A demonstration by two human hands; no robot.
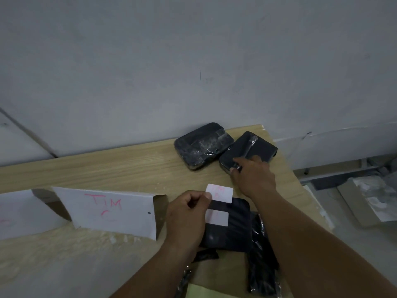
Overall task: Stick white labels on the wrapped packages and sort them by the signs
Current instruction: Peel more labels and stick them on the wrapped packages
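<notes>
white label (220, 192), faint pink letters on it, was pinched at its left edge by the left hand (187, 214), just above a black package (232, 231) that carried a stuck label (217, 218). the right hand (254, 176) gripped the near corner of the far package (256, 147), which lay on the wooden table (107, 168) beside the wall package (202, 145). a paper sign (111, 211) stood left.

Single head-worn view, forward and down, close over table (129, 168)

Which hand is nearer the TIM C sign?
Left. The left hand pinches a white label just right of the sign; the right hand grips a wrapped package farther back.
</notes>
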